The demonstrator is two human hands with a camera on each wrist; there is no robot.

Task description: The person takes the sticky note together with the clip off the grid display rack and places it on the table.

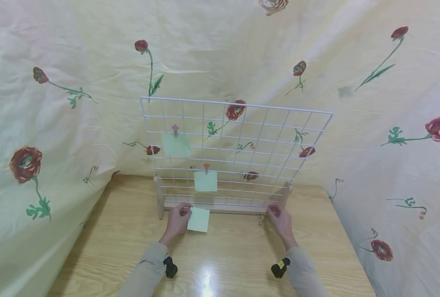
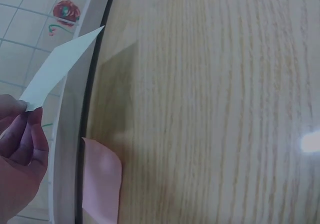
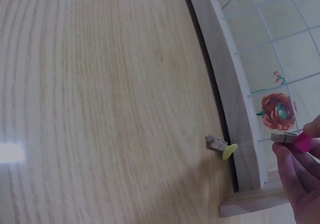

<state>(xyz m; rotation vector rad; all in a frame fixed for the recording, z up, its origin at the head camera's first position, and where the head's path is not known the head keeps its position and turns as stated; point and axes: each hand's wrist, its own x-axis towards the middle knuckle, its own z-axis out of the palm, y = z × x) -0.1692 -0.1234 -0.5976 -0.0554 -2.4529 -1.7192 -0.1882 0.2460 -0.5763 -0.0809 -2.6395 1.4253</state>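
My left hand [image 1: 178, 218] pinches a pale green paper note [image 2: 60, 66] at one corner between thumb and fingertips, and the sheet sticks out over the table. In my right hand [image 1: 280, 220] is a small clothespin with a pink decoration [image 3: 285, 138], pinched between thumb and fingers by its pink end. Both hands are in front of a white wire grid [image 1: 203, 102] on a wooden stand [image 1: 238, 209]. Two more pale notes hang on the grid: an upper one [image 1: 176, 145] under a purple-topped clip [image 1: 175, 128], a lower one [image 1: 206, 181] under a reddish clip [image 1: 206, 166].
A pink note [image 2: 101, 179] lies on the wooden table [image 2: 215, 108] against the stand's base. Another clothespin, with a yellow top [image 3: 229, 151], lies by the base near my right hand. Floral cloth [image 1: 93, 37] hangs behind and at both sides.
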